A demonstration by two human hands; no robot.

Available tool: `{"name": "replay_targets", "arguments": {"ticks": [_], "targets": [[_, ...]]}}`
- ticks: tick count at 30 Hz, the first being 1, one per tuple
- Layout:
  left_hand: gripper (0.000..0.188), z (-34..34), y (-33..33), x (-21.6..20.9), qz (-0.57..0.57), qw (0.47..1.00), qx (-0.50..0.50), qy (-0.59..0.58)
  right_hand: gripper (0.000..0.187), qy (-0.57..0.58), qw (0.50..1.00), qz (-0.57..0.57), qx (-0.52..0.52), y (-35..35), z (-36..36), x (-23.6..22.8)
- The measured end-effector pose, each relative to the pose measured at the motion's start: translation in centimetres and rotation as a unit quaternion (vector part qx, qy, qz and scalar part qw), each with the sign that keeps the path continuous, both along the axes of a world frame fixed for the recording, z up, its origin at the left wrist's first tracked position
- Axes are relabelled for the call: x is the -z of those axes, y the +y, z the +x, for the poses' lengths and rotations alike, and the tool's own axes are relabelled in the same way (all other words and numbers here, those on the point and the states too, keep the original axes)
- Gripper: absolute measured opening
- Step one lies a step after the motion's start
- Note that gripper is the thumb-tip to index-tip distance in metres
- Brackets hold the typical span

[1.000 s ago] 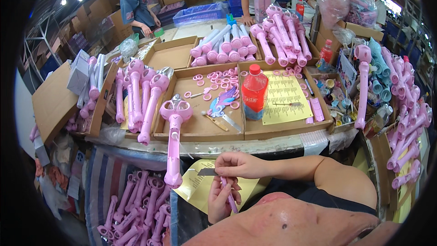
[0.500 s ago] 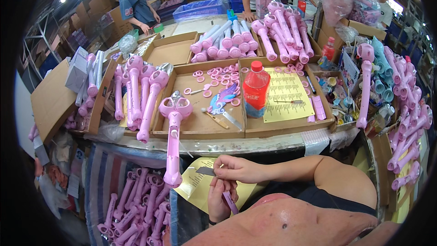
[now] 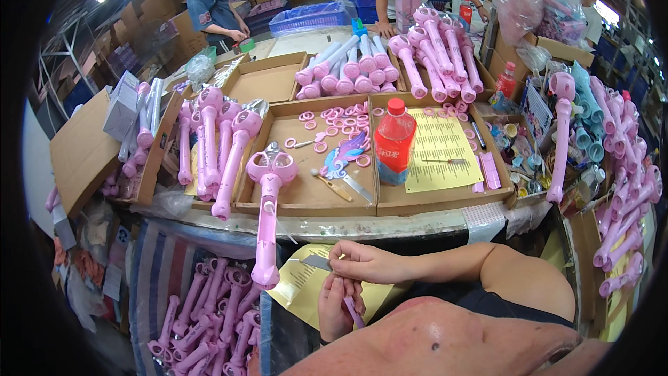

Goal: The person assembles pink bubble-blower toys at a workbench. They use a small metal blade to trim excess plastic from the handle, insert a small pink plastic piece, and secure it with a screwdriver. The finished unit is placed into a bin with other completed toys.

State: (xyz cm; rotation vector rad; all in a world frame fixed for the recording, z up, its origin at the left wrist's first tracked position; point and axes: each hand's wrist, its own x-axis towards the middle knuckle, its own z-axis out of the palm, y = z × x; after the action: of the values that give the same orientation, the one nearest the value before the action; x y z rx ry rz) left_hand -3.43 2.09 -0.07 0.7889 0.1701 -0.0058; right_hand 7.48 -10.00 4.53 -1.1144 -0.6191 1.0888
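My right hand comes in from the right and pinches a flat grey blade-like strip between thumb and fingers. Just below it, my left hand is closed around a slim pink plastic piece, whose lower end sticks out of the fingers. The two hands touch or nearly touch, and the strip's contact with the pink piece is hidden. A yellow printed sheet lies beneath them. Left of the hands, a pink wand-shaped toy with a slot in its handle overhangs the table edge.
Cardboard trays hold pink rings, a knife and a red-capped bottle. Pink wands stand in bunches and fill a striped bag below left. More wands pile up at right. Two people work across the table.
The view has shifted slightly, so the table's things sit a little further right. Both hands keep their grips, and the grey strip has moved only slightly.
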Motion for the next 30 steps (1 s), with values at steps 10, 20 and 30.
{"name": "replay_targets", "arguments": {"ticks": [10,20,30], "targets": [[0.033,-0.4,-0.4,1.0,-0.021,0.999,-0.034,0.009,0.027,0.044,0.999,0.027,-0.013,0.2,-0.1,0.9],[0.045,-1.8,0.4,0.0,0.257,0.963,0.053,0.064,0.020,0.024,0.996,0.080,0.036,-1.3,2.7,-0.7],[0.039,-1.3,-1.2,0.7,0.299,0.953,-0.049,-0.010,0.022,0.019,0.999,0.012,-0.045,-0.6,0.1,0.7]]}}
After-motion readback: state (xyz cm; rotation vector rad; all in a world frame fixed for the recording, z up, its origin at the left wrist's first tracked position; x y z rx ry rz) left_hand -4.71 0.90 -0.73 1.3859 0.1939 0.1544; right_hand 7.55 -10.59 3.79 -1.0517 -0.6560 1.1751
